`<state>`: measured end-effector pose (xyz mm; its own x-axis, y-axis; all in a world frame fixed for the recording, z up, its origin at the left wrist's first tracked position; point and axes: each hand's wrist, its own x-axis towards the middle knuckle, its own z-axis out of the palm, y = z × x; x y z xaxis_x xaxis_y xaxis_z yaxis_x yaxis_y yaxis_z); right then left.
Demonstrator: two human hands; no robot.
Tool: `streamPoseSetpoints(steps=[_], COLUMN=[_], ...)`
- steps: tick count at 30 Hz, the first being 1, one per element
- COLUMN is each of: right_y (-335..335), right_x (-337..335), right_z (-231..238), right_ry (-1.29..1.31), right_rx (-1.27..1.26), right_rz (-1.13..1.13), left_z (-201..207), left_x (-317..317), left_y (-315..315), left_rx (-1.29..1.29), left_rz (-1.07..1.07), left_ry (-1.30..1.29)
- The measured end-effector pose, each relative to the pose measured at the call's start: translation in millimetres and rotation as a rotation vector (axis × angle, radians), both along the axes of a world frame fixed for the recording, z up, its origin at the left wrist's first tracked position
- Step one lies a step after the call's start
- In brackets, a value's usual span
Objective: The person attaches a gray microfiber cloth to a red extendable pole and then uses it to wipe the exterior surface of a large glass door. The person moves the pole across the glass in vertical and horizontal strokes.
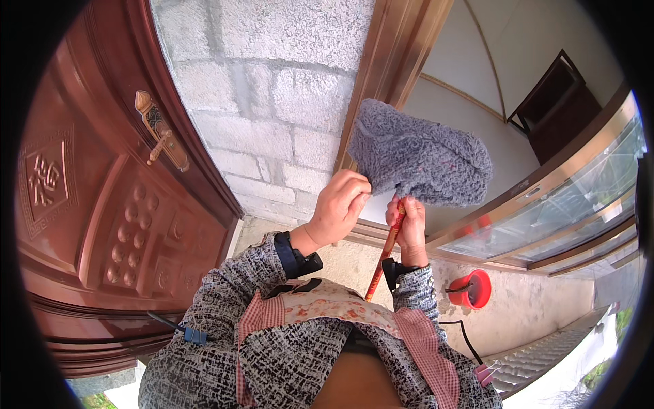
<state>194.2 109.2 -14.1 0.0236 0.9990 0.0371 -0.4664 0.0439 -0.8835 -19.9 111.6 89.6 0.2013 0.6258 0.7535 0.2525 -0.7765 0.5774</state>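
Fingers (354,194) of the left hand (338,208) close in a pinch on the lower left corner of a grey fluffy mop head (419,153), while the right hand (411,228) is wrapped in a firm fist around the red-and-yellow pole (383,262) just beneath it. At far left stands a reddish-brown embossed door (102,218) with a brass lever handle (160,133); beside it rises a grey block wall (272,88), then a wooden window frame (381,61), against which the mop head is held up high, near the glass. Both forearms, in speckled grey sleeves over a red-checked floral apron (327,307), reach upward and forward, wrists close together and each wearing a dark strap. The work appears to be at the stage of straightening or seating the cloth head on its pole; the next move would likely call for a steady hold on the pole while the left hand tugs the fabric square. A red bucket (475,288) sits on the concrete ground at lower right, well apart from the hands.
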Motion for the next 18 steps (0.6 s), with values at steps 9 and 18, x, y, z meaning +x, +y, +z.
streamPoseSetpoints(steps=[9,18], right_y=[-7.3,-4.2], right_x=[-20.4,-22.8], right_z=[29.3,-37.0], right_ry=[-0.166,-0.541], right_rx=[0.101,0.31], right_rz=[-0.049,-0.253], left_z=[-13.1,-18.2], left_x=[-21.7,10.3], left_y=[19.7,53.8], left_rx=[-1.011,-1.367], left_rz=[-0.438,-0.728], left_ry=[-0.647,-1.093])
